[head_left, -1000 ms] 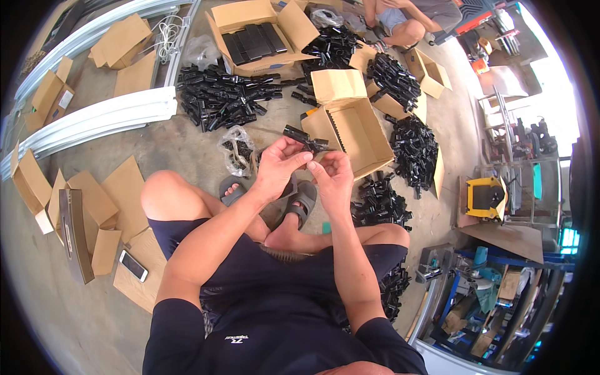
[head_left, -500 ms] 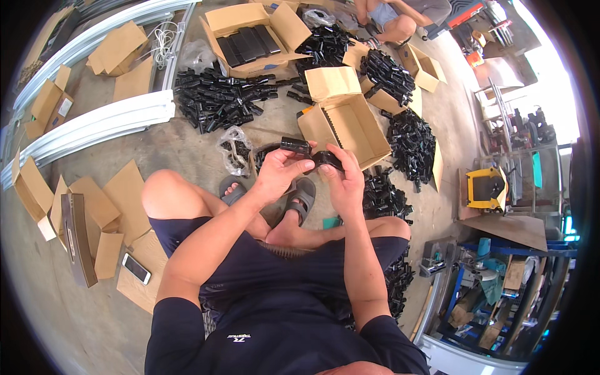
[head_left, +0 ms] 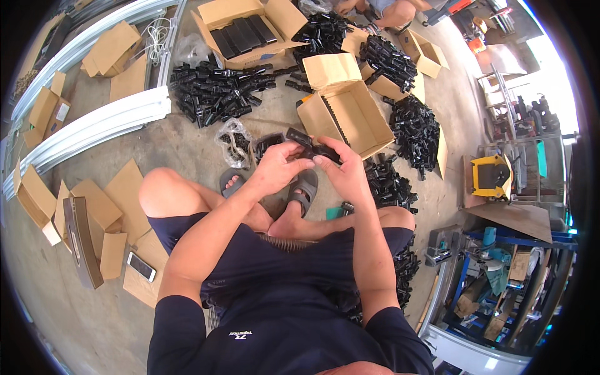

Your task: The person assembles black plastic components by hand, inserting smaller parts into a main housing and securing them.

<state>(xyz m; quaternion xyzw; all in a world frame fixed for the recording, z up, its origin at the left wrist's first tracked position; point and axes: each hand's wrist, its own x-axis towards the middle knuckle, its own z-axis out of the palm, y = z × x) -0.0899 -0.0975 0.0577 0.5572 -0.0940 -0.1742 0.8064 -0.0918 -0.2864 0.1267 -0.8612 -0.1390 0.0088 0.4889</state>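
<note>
In front of my knees, my left hand [head_left: 277, 169] and my right hand [head_left: 344, 175] are close together, fingers closed on glossy black parts. A short black tubular piece [head_left: 299, 136] juts up from my left fingers at a tilt. Another black piece [head_left: 326, 152] lies between my right thumb and fingers and meets the first one; whether they are joined I cannot tell. Just beyond my hands stands an open cardboard box [head_left: 369, 125] with a dark toothed edge inside. A clear plastic bag [head_left: 234, 142] of small black bits and a dark container [head_left: 267, 144] are nearest my left hand.
Heaps of black parts lie at the far left [head_left: 215, 94], the right [head_left: 415, 134] and beside my right knee [head_left: 390, 184]. Behind is a box of flat black pieces [head_left: 247, 40]. A phone [head_left: 141, 267] rests on cardboard at left. Another person's leg [head_left: 397, 12] shows at the top.
The black tubular piece in my left fingers has tipped from nearly level to a slant. My right hand has turned slightly around its piece. The view has shifted a little.
</note>
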